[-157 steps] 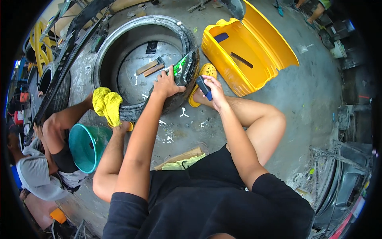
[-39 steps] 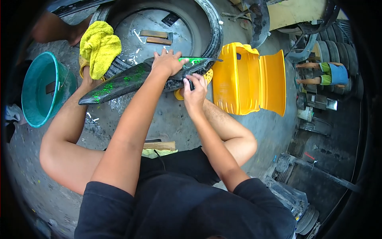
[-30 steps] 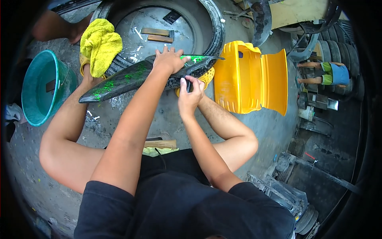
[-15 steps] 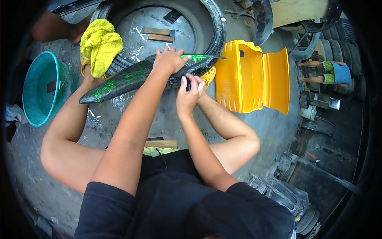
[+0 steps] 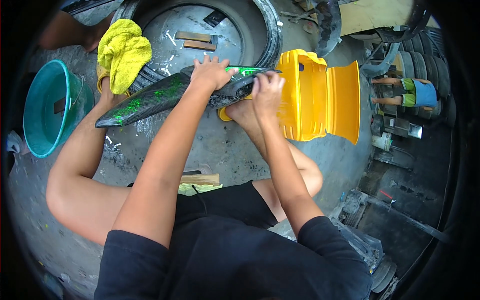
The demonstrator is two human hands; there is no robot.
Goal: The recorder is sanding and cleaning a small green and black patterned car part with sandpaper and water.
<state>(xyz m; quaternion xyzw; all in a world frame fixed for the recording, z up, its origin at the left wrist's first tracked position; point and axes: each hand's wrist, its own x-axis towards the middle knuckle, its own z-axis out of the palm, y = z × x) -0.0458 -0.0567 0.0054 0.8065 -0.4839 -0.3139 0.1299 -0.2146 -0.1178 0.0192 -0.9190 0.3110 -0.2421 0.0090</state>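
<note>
My left hand [image 5: 210,75] lies spread on a long, pointed black carbon-weave piece [image 5: 137,107] with green patches, which rests slanted over the tyre's near rim. My right hand [image 5: 265,92], slightly blurred, is closed at the piece's right end; what its fingers hold is hidden. The large black tyre [image 5: 272,27] has a metal disc inside with two short wooden blocks [image 5: 197,41] on it. A yellow towel [image 5: 122,55] is draped at its left, over my left foot.
A teal bucket [image 5: 32,107] is at left, beside another person's bare foot [image 5: 90,35]. A yellow plastic shell [image 5: 342,102] stands right of my hands. Another person [image 5: 415,92], stacked tyres [image 5: 430,67] and metal parts are at far right. Wooden strips [image 5: 202,180] lie before my lap.
Over the last half second my right hand has moved up and to the right along the piece toward its pointed end. My left hand stays in place.
</note>
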